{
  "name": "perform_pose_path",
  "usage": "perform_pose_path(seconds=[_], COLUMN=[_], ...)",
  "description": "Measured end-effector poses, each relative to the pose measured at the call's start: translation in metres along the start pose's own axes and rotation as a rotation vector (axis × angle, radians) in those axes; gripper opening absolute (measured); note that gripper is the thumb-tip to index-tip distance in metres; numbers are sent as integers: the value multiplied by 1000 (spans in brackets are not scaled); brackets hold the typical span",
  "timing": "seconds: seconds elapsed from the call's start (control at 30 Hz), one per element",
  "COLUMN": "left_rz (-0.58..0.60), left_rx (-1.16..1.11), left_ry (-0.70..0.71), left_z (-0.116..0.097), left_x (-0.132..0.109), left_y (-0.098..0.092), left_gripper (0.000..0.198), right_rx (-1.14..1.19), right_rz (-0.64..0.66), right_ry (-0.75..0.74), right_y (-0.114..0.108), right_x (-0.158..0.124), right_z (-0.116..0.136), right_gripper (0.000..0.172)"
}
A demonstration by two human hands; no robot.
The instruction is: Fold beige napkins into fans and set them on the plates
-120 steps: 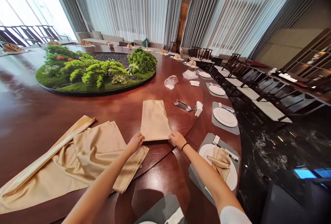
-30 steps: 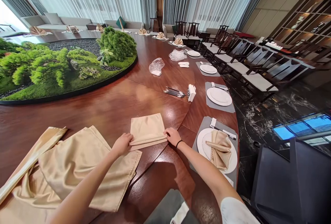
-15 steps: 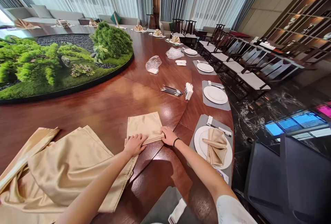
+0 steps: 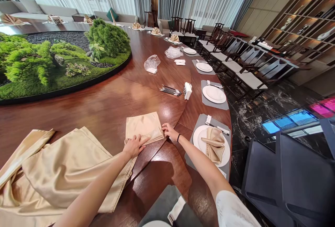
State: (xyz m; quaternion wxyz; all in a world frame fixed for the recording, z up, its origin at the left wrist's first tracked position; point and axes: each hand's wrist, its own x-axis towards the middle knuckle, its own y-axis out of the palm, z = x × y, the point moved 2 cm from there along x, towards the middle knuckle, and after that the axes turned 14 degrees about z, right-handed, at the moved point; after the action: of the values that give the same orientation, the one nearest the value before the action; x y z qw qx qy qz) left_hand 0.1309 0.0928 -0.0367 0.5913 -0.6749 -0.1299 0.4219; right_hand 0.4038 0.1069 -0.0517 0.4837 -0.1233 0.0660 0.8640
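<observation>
A folded gold satin napkin [image 4: 142, 124] lies on the dark wooden table in front of me. My left hand [image 4: 133, 146] is at its near left edge, fingers bent over a bunched fold of the cloth. At the near right corner, my right hand [image 4: 170, 131] has its fingertips and thumb bent around the edge. Left of the napkin, more loose gold cloth [image 4: 70, 167] is spread in a rumpled pile. A fan-folded napkin [image 4: 215, 145] rests on a white plate [image 4: 197, 139] to the right.
Beyond the napkin are a bundle of dark sticks [image 4: 170, 90], a white card holder [image 4: 187, 91] and a crumpled plastic bag [image 4: 152, 64]. Place settings with plates [image 4: 214, 94] line the table's right edge. A green miniature garden [image 4: 104, 70] fills the centre; dark trays [image 4: 300, 171] stand at right.
My left fingers have drawn in and bunched the napkin's near edge. My right hand has shifted slightly outward along the right corner. The view has turned a little to the right.
</observation>
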Motion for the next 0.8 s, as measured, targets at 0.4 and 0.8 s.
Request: perform_pose_path(seconds=[0.4, 0.8], left_rz=[3, -9], left_rx=[7, -262], left_ry=[13, 65], left_z=[-2, 23], left_x=[-1, -3], left_y=[-2, -5], left_gripper=[55, 50], right_rx=[-125, -1470], right_rz=[98, 98], right_ry=[51, -251], right_y=[-5, 70], right_x=[-8, 17], right_z=[13, 43], right_gripper=[50, 50])
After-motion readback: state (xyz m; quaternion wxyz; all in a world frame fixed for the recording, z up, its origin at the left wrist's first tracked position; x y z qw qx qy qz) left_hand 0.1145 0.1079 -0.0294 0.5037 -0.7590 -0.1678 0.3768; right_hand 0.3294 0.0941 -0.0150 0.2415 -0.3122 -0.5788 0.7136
